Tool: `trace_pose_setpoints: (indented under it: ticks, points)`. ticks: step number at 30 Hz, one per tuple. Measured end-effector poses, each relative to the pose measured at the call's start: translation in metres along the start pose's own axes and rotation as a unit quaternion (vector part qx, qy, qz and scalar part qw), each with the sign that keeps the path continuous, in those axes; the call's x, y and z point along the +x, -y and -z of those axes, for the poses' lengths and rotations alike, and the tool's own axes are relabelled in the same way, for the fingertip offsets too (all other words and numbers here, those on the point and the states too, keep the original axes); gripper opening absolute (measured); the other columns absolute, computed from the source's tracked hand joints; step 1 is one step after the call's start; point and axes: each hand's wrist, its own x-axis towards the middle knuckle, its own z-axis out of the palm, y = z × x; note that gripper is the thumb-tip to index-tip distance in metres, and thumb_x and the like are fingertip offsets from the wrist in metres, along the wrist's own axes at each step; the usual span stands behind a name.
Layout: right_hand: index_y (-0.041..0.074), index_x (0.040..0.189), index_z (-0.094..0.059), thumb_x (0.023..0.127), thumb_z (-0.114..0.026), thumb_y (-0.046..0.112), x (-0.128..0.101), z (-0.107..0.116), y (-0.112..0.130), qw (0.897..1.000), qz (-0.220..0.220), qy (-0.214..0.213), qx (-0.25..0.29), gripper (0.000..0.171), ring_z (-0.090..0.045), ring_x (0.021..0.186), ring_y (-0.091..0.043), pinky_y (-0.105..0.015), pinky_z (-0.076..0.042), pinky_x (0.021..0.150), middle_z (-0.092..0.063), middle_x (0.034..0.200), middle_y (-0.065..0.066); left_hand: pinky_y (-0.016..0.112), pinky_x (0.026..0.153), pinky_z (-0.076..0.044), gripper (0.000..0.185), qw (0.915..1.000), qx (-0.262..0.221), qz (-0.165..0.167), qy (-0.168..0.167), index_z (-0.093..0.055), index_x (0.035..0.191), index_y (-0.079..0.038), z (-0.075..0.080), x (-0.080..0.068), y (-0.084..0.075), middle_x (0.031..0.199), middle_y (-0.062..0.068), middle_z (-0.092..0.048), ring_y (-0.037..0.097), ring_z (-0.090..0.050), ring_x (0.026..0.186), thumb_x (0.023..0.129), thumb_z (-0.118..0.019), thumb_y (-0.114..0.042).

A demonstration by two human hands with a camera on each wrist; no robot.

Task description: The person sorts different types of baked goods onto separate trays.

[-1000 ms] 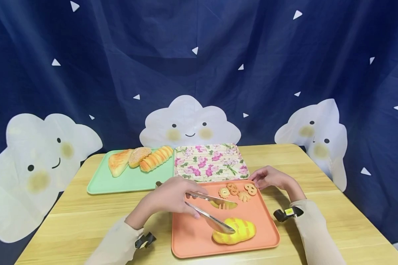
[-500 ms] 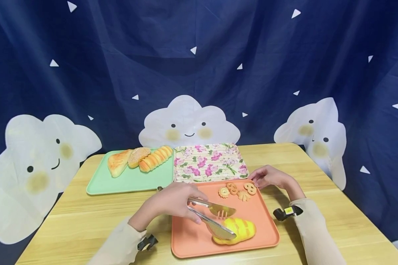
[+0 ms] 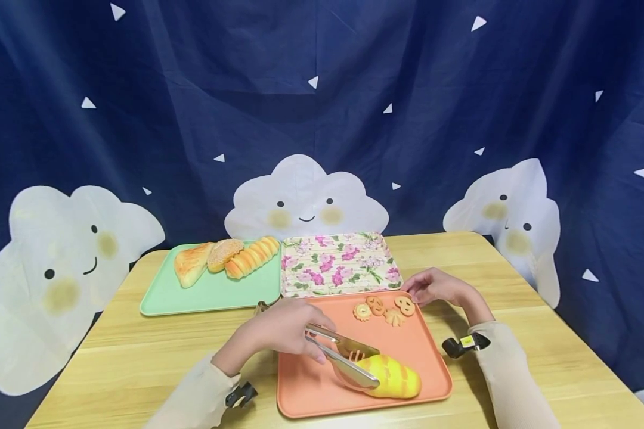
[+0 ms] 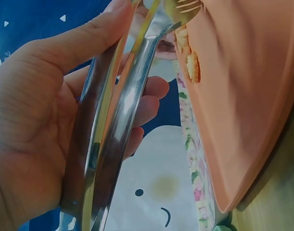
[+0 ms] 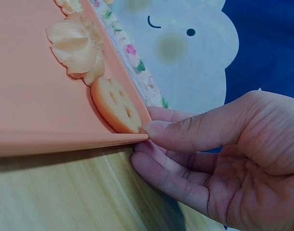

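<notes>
My left hand (image 3: 284, 329) grips metal tongs (image 3: 343, 357), seen close in the left wrist view as tongs (image 4: 115, 120) with my left hand (image 4: 45, 125) curled round them. The tong blades clamp a yellow bread roll (image 3: 394, 381) near the front of the orange tray (image 3: 311, 387). My right hand (image 3: 440, 287) pinches the tray's far right corner; the right wrist view shows the right hand (image 5: 219, 154) with thumb on the orange tray (image 5: 41, 130) rim and fingers under it. Several small cookies (image 3: 383, 308) lie at the tray's far edge, and a cookie (image 5: 115, 106) sits beside my thumb.
A green tray (image 3: 204, 292) at the back left holds three breads (image 3: 225, 258). A floral tray (image 3: 339, 263) stands beside it, behind the orange one. All rest on a wooden table (image 3: 112, 357); a dark blue cloud-print curtain (image 3: 322, 119) hangs behind.
The tongs have closed onto the yellow roll and dragged it slightly toward the tray's front right. The right hand has stayed on the tray corner.
</notes>
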Motion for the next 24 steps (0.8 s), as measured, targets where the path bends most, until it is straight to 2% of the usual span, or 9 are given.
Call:
trace_pose_setpoints:
  ticks: [6, 12, 15, 20, 24]
  points:
    - [-0.017, 0.12, -0.064, 0.086, -0.068, -0.005, -0.001, -0.001, 0.001, 1.0, -0.002, -0.001, -0.005, 0.036, -0.065, 0.079, -0.011, -0.028, -0.058, 0.075, -0.071, 0.092, -0.013, 0.023, 0.085, -0.053, 0.046, 0.9997, 0.018, -0.015, -0.011, -0.076, 0.12, -0.027, -0.003, 0.002, 0.002, 0.115, -0.017, -0.075, 0.001, -0.068, 0.103, 0.079, -0.084, -0.047]
    - [-0.018, 0.12, -0.063, 0.087, -0.067, -0.005, -0.001, 0.0, 0.001, 1.0, 0.003, -0.001, -0.005, 0.036, -0.065, 0.079, -0.011, -0.028, -0.058, 0.075, -0.071, 0.093, -0.014, 0.02, 0.073, -0.048, 0.037, 0.999, 0.02, -0.017, -0.035, -0.079, 0.111, -0.031, -0.004, 0.004, 0.004, 0.104, -0.02, -0.075, -0.005, -0.064, 0.086, 0.078, -0.086, -0.045]
    - [-0.018, 0.12, -0.063, 0.087, -0.068, -0.005, -0.001, 0.0, 0.001, 1.0, 0.003, 0.0, -0.004, 0.036, -0.066, 0.08, -0.011, -0.028, -0.059, 0.075, -0.071, 0.093, -0.014, 0.02, 0.072, -0.047, 0.033, 0.9984, 0.019, -0.017, -0.051, -0.079, 0.108, -0.031, -0.003, 0.004, 0.006, 0.1, -0.02, -0.075, -0.006, -0.061, 0.081, 0.078, -0.085, -0.045]
    - [-0.018, 0.12, -0.063, 0.087, -0.068, -0.005, -0.001, 0.0, 0.0, 1.0, 0.004, 0.001, -0.001, 0.036, -0.066, 0.082, -0.012, -0.028, -0.059, 0.076, -0.072, 0.094, -0.013, 0.021, 0.069, -0.046, 0.031, 0.9964, 0.015, -0.015, -0.082, -0.08, 0.107, -0.031, 0.004, -0.001, 0.01, 0.098, -0.02, -0.076, -0.006, -0.061, 0.078, 0.079, -0.085, -0.043]
    - [-0.018, 0.121, -0.062, 0.087, -0.067, -0.005, -0.001, 0.0, 0.0, 1.0, 0.004, 0.005, 0.004, 0.037, -0.067, 0.083, -0.011, -0.028, -0.059, 0.077, -0.072, 0.095, -0.012, 0.022, 0.068, -0.046, 0.032, 0.9933, 0.018, -0.005, -0.114, -0.08, 0.109, -0.031, 0.018, -0.011, 0.013, 0.1, -0.018, -0.076, -0.005, -0.062, 0.079, 0.08, -0.085, -0.043]
